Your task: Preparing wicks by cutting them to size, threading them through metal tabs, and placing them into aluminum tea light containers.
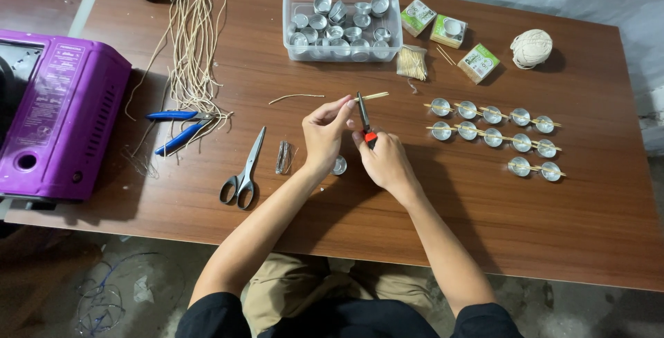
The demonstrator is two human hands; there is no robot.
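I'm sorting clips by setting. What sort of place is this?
Probably a home craft bench for candle making: a tub of metal cups, wick cord, and wicked cups in rows on a wooden table.

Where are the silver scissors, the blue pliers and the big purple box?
Silver scissors with black handles point(245, 169), head view, on the blades near the pivot.
Blue-handled pliers point(177, 128), head view, between the two handles' span, on the upper handle's end.
Purple plastic box-shaped machine point(59, 113), head view, on its top face.
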